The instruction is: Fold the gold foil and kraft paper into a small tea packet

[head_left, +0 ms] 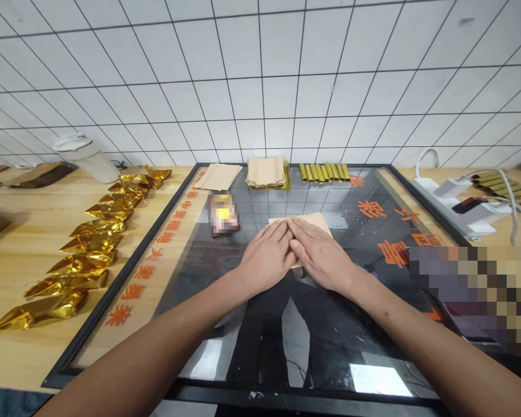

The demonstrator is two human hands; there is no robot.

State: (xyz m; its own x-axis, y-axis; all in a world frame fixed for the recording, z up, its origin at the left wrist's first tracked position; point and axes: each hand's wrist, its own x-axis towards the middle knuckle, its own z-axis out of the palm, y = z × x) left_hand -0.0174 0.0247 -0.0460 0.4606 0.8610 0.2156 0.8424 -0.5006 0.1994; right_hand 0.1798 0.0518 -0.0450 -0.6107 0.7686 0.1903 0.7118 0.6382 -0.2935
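Observation:
Both hands lie side by side on a sheet of brown paper (322, 222) on the glass-topped panel. My left hand (265, 253) is flat with its fingers stretched forward. My right hand (320, 250) rests the same way, its thumb touching the left hand. Most of the paper is hidden under them. Beyond the hands is a stack of brown paper sheets (265, 172) with gold sheets showing beneath it, and to its left another brown paper piece (219, 176). A row of gold rolled tubes (325, 172) sits to the right of the stack.
A small blurred packet (224, 215) lies left of the hands. Several twisted gold foil packets (84, 263) line the wooden table, with a white cup (87, 157) behind. At right are a white power strip (454, 205) with cables and a blurred object (464, 295). A tiled wall (282, 98) closes the back.

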